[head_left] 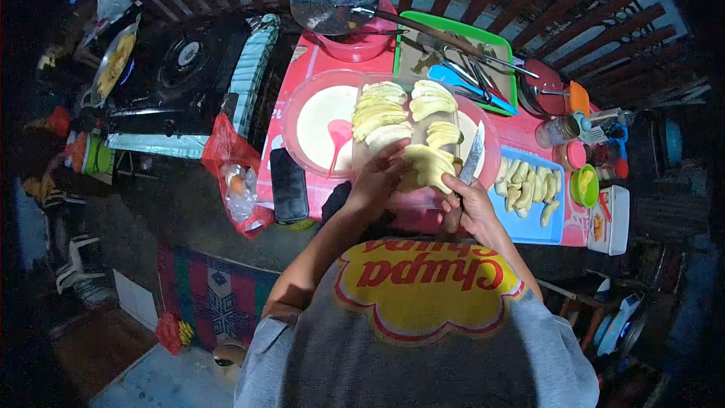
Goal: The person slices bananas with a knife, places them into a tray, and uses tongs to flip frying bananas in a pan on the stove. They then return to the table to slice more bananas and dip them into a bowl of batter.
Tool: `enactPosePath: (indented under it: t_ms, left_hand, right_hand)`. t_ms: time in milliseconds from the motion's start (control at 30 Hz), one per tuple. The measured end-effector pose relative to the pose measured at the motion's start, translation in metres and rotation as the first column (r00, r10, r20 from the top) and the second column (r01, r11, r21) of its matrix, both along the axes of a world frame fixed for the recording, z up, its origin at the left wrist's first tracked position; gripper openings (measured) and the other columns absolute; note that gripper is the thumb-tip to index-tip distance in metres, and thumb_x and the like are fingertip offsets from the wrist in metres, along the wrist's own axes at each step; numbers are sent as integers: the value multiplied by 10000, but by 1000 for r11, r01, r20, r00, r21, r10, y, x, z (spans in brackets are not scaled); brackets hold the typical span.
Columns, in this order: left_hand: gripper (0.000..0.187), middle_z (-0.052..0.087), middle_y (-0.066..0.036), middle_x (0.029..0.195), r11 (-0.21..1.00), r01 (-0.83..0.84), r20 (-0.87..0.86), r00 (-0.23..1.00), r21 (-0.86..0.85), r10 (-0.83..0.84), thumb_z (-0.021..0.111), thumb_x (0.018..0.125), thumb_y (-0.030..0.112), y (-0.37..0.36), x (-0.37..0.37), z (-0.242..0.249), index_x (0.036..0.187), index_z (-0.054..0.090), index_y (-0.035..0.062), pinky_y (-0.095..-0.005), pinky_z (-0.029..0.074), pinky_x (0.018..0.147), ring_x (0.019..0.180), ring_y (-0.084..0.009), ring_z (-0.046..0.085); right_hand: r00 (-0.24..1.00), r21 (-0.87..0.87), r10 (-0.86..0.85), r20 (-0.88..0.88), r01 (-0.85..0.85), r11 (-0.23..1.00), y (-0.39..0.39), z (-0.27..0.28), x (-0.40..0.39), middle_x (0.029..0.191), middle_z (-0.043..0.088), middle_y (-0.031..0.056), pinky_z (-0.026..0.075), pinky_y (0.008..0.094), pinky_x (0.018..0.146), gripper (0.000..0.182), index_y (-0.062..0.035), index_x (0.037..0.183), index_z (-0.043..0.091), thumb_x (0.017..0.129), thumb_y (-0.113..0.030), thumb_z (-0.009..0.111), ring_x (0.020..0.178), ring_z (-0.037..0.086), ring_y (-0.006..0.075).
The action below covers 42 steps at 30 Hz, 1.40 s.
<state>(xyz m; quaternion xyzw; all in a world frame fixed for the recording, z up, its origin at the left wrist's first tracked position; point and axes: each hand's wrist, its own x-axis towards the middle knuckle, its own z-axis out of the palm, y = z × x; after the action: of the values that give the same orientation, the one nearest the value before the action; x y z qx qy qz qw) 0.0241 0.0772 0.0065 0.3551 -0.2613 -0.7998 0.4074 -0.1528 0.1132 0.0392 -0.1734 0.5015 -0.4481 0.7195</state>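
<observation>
My right hand [474, 208] is closed round the handle of a knife [474, 153], its blade pointing up and away from me. Between my hands is a fanned sliced banana [427, 166]; my left hand [381, 177] grips its left side, and my right thumb touches its lower right. Just beyond, several more banana fans [381, 109] lie on a flat board [408, 132] across a pink basin [291, 132]. Pale batter [313, 121] fills the basin, and a pink ladle [340, 136] rests in it.
To the right, a blue tray [540, 230] holds peeled bananas [529, 185]. A green tray [513, 79] with utensils stands behind. Left are a phone [288, 185], a red plastic bag [219, 147] and a black stove [177, 87] with a pan [117, 64]. Jars [557, 132] crowd the right.
</observation>
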Motion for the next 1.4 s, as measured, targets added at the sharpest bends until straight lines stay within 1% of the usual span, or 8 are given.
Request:
enactPosePath:
  t_ms: [233,267,367,467,667,867,967,1400]
  left_hand:
    - [367,540,-38,933,989,86,-6,996,117,-86,496,810,77,9,-1,15,1168,419,56,-188,386,555,675,-61,479]
    - [345,540,-45,964,821,309,463,884,-480,-62,502,816,102,6,1,6,1149,430,49,-196,394,574,714,-67,487]
    - [346,537,-62,994,640,389,592,795,-663,130,516,814,118,8,-2,-1,1140,428,44,-218,421,693,831,-102,516]
    - [366,535,-69,996,982,112,42,992,152,-119,533,806,125,-3,-13,31,1144,419,42,-242,410,783,908,-128,512]
    - [431,486,-105,1091,997,38,-272,961,-62,-53,567,786,174,-17,-36,-11,1150,395,22,-291,416,813,1026,-185,469]
    - [356,472,-108,1038,583,68,410,776,-810,479,517,798,80,-19,-40,-36,1131,398,34,-268,411,771,1032,-159,419]
    - [323,470,-125,1014,852,-248,324,847,-460,421,514,792,81,-3,-41,-14,1097,417,39,-267,424,715,968,-177,463]
    - [214,576,-105,841,855,-62,438,839,-514,324,495,778,39,15,-26,-28,983,528,-12,-253,443,656,722,-148,560]
  right_hand:
    - [999,133,8,41,-14,991,8,-6,-20,644,460,-9,388,235,399,305,-43,992,442,748,-121,607,401,382,66]
    - [999,168,31,13,-32,985,8,-4,-21,643,460,-9,387,237,395,291,-51,978,448,746,-121,609,397,380,66]
    - [998,183,62,-21,-57,981,8,-3,-21,620,459,-13,378,242,386,242,-65,928,471,742,-123,613,388,372,67]
    - [1000,192,3,-9,-1,981,2,1,-22,592,457,-15,375,238,385,218,-61,905,488,738,-117,616,381,367,65]
    - [1000,99,-1,-4,1,995,-18,6,-32,603,491,-9,368,231,372,236,-38,940,498,748,-127,603,366,356,53]
    - [999,72,27,-27,-25,997,-37,5,-47,658,509,-4,360,229,373,234,-35,946,501,756,-130,600,370,354,54]
    - [993,45,56,-99,-52,998,-56,-1,-55,577,466,-10,355,240,372,217,-46,909,513,760,-177,601,367,355,70]
    - [921,124,221,-321,-191,974,-126,-22,-37,601,399,-38,332,223,362,269,-118,818,400,725,-160,648,386,352,60]
